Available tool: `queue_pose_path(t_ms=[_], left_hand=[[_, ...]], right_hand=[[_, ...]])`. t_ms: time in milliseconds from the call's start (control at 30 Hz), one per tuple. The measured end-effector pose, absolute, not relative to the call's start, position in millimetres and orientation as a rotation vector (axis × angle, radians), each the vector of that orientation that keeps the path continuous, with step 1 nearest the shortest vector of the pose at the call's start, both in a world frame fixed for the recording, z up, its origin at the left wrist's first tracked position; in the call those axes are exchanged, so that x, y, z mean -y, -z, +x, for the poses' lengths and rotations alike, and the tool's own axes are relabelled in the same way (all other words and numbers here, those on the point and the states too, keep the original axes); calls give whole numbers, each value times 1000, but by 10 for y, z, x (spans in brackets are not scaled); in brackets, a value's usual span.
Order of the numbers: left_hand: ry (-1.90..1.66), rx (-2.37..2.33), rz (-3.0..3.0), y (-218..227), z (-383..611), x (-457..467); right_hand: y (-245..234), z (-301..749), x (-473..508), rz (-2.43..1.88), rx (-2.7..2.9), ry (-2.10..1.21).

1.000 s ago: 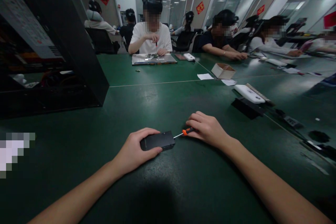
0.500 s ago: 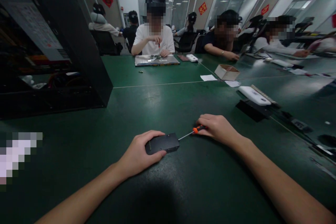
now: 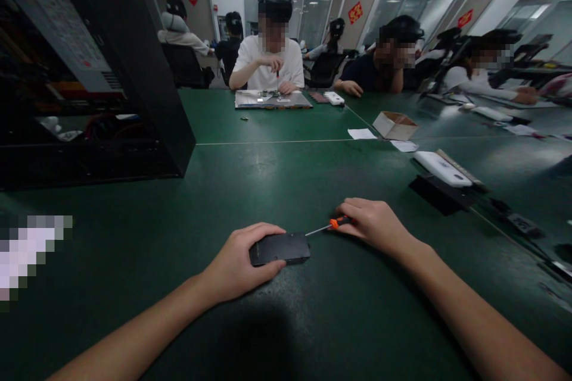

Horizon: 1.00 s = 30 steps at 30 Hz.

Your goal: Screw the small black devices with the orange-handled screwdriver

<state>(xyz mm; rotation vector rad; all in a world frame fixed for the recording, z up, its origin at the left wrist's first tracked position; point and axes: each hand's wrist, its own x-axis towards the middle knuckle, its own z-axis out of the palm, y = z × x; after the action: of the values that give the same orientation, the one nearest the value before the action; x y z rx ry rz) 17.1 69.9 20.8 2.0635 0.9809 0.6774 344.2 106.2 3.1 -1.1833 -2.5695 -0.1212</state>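
A flat black rectangular box (image 3: 286, 249) lies on the green tabletop (image 3: 268, 184). My left hand (image 3: 239, 259) is wrapped round its left end, thumb along the near side and fingers over the far side. In my right hand (image 3: 373, 223) is a screwdriver (image 3: 340, 222) with an orange and black handle. Its thin metal shaft slants left, and the tip meets the box's right end near the far corner. Whether the tip sits in a screw or an opening cannot be made out.
An open black computer case (image 3: 152, 71) stands at the left. A white power strip (image 3: 442, 168) and a dark flat piece (image 3: 440, 195) lie at the right, with a small cardboard box (image 3: 395, 125) behind. Across the table a person (image 3: 268, 65) works on a flat panel (image 3: 250, 99).
The screwdriver tip has shifted from the middle of the box's right end toward its far corner. The box has turned slightly. The view has swung a little left.
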Motion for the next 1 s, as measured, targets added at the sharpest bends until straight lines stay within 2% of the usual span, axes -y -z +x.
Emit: queue_pose_path(t_ms=[267,467,733,1000], left_hand=[[-657,-998,2020,-162,156,-710],[-614,-1064,1978,-179,166,-717],[-538,-1007,1991,-228,158,-730],[-527,-970,2028,-226,165,-718]], right_hand=[[58,2984,-909,-1057,2529,166],[29,3010,-943,-951,2592,57],[-72,3154,-1005,-945,2631,431],[-78,3060,-951,-914,2679,422]])
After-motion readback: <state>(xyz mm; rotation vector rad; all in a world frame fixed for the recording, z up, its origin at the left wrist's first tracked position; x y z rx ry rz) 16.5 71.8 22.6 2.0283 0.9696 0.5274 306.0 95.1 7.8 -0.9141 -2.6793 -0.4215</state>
